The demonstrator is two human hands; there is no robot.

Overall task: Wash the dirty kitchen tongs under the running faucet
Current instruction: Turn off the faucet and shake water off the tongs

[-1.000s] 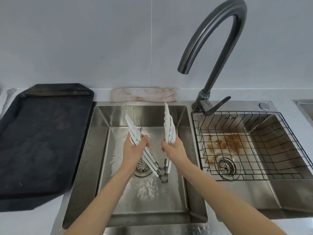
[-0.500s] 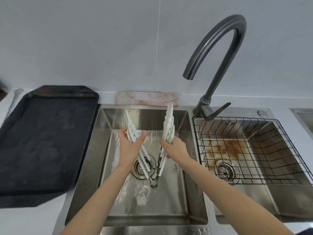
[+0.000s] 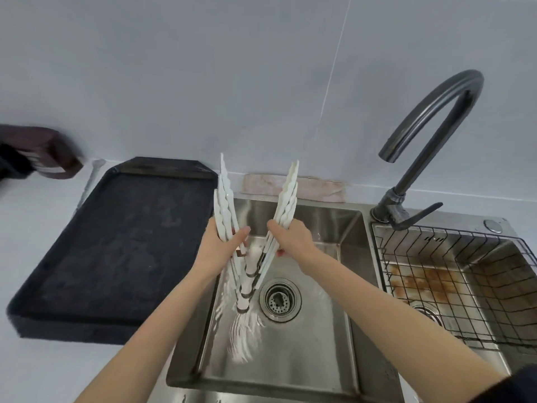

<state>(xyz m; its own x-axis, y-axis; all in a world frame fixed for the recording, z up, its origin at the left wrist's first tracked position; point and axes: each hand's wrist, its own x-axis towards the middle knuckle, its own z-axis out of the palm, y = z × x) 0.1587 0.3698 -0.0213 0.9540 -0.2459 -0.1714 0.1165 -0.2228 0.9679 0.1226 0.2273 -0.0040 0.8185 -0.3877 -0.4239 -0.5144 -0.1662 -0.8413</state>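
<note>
I hold white kitchen tongs (image 3: 286, 193) spread in a V above the left sink basin (image 3: 293, 344), hinge ends down and wavy tips up. My left hand (image 3: 222, 248) grips the left arms. My right hand (image 3: 292, 237) grips the right arms. The stacked hinge ends suggest more than one pair. Water drips from the hinge onto the wet basin floor beside the drain (image 3: 280, 299). The dark curved faucet (image 3: 430, 135) stands to the right, its spout pointing over the basin; no stream shows from it.
A large black tray (image 3: 116, 251) lies on the counter to the left. A stained cloth (image 3: 316, 189) lies behind the sink. A wire rack (image 3: 453, 286) sits in the rust-stained right basin. A dark brown object (image 3: 43, 152) is at the far left wall.
The view has swung left and the faucet now sits further right. My hands have raised the tongs so their tips stand above the sink's back rim, toward the basin's left side.
</note>
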